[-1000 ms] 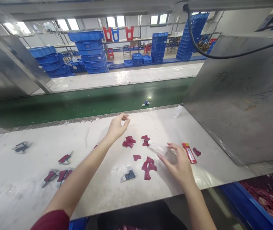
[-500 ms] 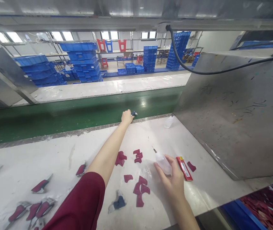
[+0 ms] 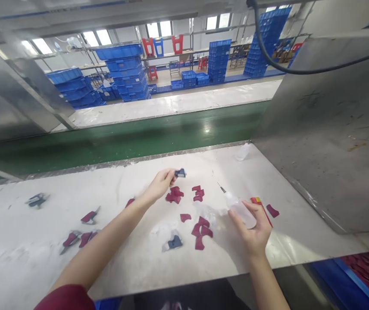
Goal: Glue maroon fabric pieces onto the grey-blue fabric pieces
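While a dark piece [image 3: 180,173] is pinched in the left hand [image 3: 161,182], a needle-tipped bottle [image 3: 240,211] is held in the right hand [image 3: 254,229].

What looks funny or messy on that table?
A shiny smear, maybe a spill, marks the white tabletop between the maroon pieces and the needle-tipped squeeze bottle. Also, one maroon scrap lies alone right of the red box, apart from the other pieces.
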{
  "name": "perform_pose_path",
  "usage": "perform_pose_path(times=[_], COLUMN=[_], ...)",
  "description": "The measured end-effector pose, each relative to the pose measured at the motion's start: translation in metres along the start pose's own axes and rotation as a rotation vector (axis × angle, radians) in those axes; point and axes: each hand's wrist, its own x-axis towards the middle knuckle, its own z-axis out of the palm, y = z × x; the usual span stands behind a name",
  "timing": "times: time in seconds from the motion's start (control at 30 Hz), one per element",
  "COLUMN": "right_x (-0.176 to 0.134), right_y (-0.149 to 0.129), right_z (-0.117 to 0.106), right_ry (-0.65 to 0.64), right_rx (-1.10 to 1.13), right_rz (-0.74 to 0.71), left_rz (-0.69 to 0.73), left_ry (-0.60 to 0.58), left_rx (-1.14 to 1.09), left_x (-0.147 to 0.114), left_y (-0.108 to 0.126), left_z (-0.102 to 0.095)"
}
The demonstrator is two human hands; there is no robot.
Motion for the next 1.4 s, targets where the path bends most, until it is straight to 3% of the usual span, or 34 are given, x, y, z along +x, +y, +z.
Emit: perform_pose_path(times=[0.1, 0.2, 0.27, 0.33, 0.67, 0.87, 1.13, 1.4], right_x=[0.003, 0.003, 0.000, -0.006, -0.043, -0.072, -0.097, -0.095], right_y=[-0.001, -0.004, -0.008, -0.013, -0.023, -0.020, -0.034, -0.038], right_z=[-0.002, 0.000, 0.002, 0.004, 0.006, -0.004, 0.009, 0.016], right_ry=[-0.004, 0.026, 0.051, 0.033, -0.009, -0.116, -0.203, -0.260], right_rx=[0.117, 0.346, 0.490, 0.574, 0.480, 0.191, -0.016, -0.065], right_rz=[0.109, 0.228, 0.264, 0.281, 0.261, 0.146, -0.182, -0.226], left_rz=[-0.007, -0.141, -0.239, -0.284, 0.005, 0.213, 0.223, 0.214], left_ry=[-0.064, -0.196, -0.299, -0.311, 0.053, 0.221, 0.261, 0.260], left_rx=[-0.101, -0.245, -0.323, -0.315, 0.200, 0.284, 0.273, 0.270], left_x=[-0.088, -0.160, -0.192, -0.209, -0.193, -0.197, -0.199, -0.199], left_y=[-0.004, -0.010, -0.015, -0.019, -0.037, -0.048, -0.050, -0.051], left_z=[-0.002, 0.010, 0.022, 0.033, 0.044, 0.057, 0.064, 0.064])
